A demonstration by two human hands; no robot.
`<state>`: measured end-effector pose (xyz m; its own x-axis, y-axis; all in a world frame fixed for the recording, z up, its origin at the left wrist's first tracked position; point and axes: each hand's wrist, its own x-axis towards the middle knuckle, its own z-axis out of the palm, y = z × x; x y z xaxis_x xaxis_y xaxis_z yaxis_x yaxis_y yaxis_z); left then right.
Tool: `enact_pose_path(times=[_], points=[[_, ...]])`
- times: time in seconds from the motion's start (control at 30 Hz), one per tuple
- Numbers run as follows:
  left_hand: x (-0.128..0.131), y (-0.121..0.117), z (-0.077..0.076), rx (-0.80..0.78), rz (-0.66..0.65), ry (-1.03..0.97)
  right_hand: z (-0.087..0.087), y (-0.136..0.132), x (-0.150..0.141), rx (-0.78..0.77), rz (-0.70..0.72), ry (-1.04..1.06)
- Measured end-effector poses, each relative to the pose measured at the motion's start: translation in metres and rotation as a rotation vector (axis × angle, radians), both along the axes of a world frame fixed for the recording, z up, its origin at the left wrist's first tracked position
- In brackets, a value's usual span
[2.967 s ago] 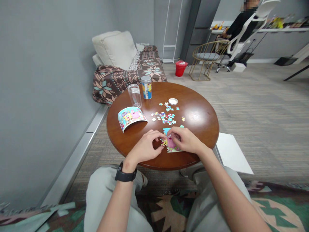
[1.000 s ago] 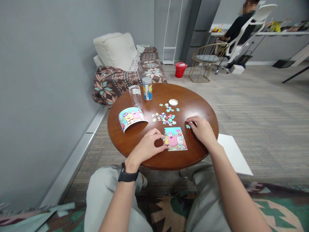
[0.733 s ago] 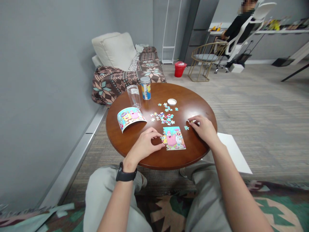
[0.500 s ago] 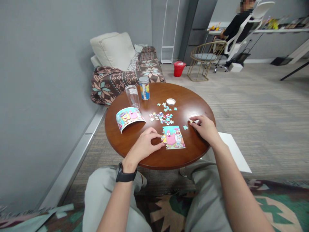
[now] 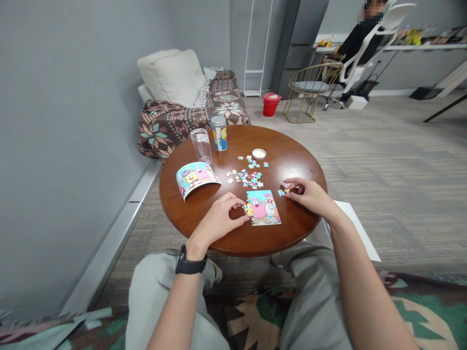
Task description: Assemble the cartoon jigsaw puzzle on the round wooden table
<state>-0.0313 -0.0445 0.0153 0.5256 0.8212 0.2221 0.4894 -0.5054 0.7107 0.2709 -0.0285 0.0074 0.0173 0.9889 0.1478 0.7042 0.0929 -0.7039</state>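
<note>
A partly joined jigsaw puzzle (image 5: 263,208) with a pink starfish character lies near the table's front edge. At its left side, my left hand (image 5: 221,218) rests with thumb and fingers apart, close around the protruding yellow part of the picture. My right hand (image 5: 308,194) is to the puzzle's upper right, its index finger and thumb spread. Just by these fingertips lie a light-blue puzzle piece (image 5: 280,193) and a yellowish puzzle piece (image 5: 287,190), side by side. Beyond the joined part, several loose puzzle pieces (image 5: 251,179) are scattered in a heap.
On the round wooden table (image 5: 204,228) stand a curved picture card (image 5: 199,177), a clear glass (image 5: 202,146), a printed tin (image 5: 219,133) and a round lid (image 5: 259,153). A couch (image 5: 189,107) is behind. A person (image 5: 359,41) sits at a far desk.
My right hand has moved slightly toward me, its fingers have parted, and the yellowish puzzle piece now lies against the light-blue one. My left hand stays in place.
</note>
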Motion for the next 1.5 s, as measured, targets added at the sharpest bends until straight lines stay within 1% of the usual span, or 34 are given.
enact_pose_path(times=[0.13,0.23,0.27,0.33,0.43,0.53,0.63,0.83,0.97,1.13,1.23,1.37,1.5], points=[[0.000,0.000,0.000,-0.001,0.006,-0.003,0.000,-0.002,0.001,-0.009,0.008,-0.030],[0.001,0.000,0.001,-0.007,0.010,-0.027,0.005,-0.005,-0.006,0.045,0.001,-0.006],[0.001,0.000,0.002,-0.011,0.015,-0.044,0.009,-0.006,-0.013,0.072,0.015,0.022],[0.001,0.000,0.003,-0.044,0.041,-0.096,0.016,-0.011,-0.032,0.111,0.100,0.104],[0.001,0.001,0.003,-0.156,0.124,-0.203,0.024,-0.019,-0.070,0.089,0.219,0.239],[-0.001,0.003,-0.001,-0.250,0.154,-0.298,0.025,-0.025,-0.102,0.050,0.247,0.334],[-0.002,0.004,-0.003,-0.275,0.142,-0.329,0.020,-0.026,-0.117,0.037,0.237,0.403],[-0.001,0.002,0.000,-0.257,0.097,-0.345,0.012,-0.025,-0.117,0.041,0.227,0.376],[0.000,0.002,0.001,-0.254,0.133,-0.338,0.012,-0.026,-0.115,0.053,0.238,0.314],[0.003,0.000,0.005,-0.159,0.187,-0.224,0.013,-0.021,-0.101,0.158,0.180,0.203],[0.005,-0.002,0.007,-0.138,0.179,-0.161,0.008,-0.016,-0.092,0.149,0.162,0.204],[0.006,-0.001,0.007,-0.123,0.184,-0.138,-0.001,-0.012,-0.090,0.112,0.195,0.178],[0.006,-0.001,0.005,-0.062,0.180,-0.079,-0.004,-0.013,-0.092,0.162,0.256,0.085]])
